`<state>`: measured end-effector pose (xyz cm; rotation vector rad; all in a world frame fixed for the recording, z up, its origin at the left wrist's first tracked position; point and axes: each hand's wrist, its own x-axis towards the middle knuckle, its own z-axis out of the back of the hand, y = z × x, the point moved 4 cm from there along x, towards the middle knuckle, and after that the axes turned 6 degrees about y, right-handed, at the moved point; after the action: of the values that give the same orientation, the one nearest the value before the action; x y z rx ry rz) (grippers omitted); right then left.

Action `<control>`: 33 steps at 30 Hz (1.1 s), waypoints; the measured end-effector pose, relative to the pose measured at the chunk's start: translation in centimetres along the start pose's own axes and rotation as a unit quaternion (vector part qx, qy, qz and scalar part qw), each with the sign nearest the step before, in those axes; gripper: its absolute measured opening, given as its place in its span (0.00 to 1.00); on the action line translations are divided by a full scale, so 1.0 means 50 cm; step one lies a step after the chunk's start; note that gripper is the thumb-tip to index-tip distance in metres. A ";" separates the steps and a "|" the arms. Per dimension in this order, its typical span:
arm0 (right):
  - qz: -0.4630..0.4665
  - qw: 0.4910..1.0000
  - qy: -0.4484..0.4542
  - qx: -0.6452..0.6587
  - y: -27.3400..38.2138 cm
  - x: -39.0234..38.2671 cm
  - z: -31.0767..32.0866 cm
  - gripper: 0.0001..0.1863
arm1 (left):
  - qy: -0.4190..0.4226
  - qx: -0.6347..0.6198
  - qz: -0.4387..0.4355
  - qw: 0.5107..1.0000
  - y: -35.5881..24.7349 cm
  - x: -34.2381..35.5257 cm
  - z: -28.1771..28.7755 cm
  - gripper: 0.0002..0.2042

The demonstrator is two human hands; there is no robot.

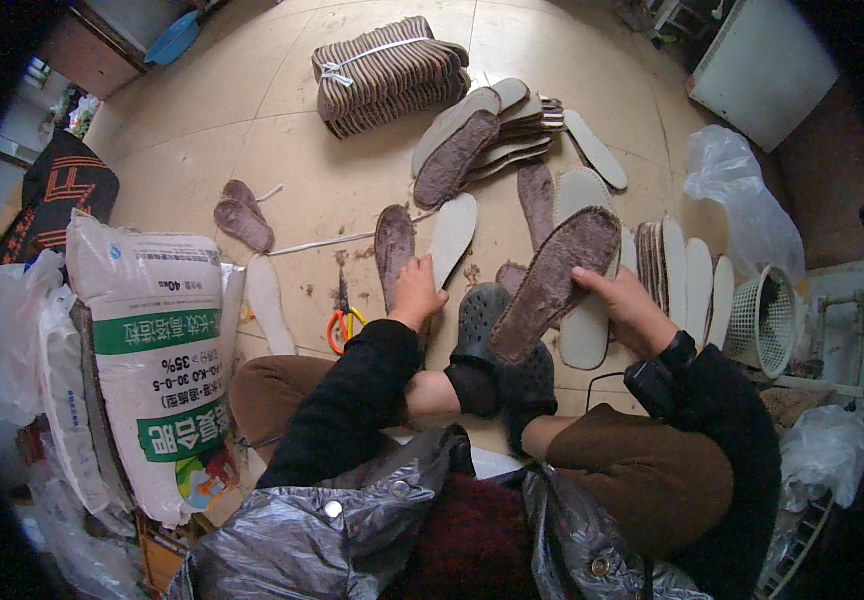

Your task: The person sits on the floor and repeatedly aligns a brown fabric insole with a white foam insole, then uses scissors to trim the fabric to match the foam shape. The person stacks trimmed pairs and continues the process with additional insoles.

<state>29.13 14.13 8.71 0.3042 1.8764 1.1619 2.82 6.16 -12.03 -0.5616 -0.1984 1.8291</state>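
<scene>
My right hand (628,305) grips a brown fuzzy insole (564,285), thumb on top; its fingers are hidden underneath. A pale insole (584,345) shows behind it; I cannot tell whether that hand holds it too. My left hand (418,292) is closed at the near ends of a brown insole (394,245) and a white insole (454,232), which fan apart. Scissors (343,318) with orange and yellow handles lie on the floor left of that hand. Beyond the hands sits a loose pile of insoles (460,158), some brown side up.
A tied bundle of insoles (392,80) stands at the far side. More insoles (687,280) stand in a row at right, beside a white plastic basket (764,320) and a clear bag (737,195). A large white sack (157,350) stands left. My shoes (482,325) are between my hands.
</scene>
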 end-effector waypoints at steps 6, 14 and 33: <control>0.019 1.000 -0.020 0.004 0.004 -0.005 -0.002 0.18 | -0.020 -0.190 -0.027 0.981 0.061 0.020 -0.002 0.28; 0.002 1.000 -0.004 -0.001 0.007 -0.009 0.000 0.21 | -0.012 -0.063 -0.026 0.998 0.042 -0.018 0.008 0.29; 0.033 0.995 -0.086 0.034 -0.016 -0.009 0.088 0.17 | -0.135 0.042 -0.035 0.989 -0.081 0.311 0.171 0.30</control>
<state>33.01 16.06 7.57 0.4929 1.7670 1.0822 -1.33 23.23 -7.23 -0.2429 -0.3190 1.8313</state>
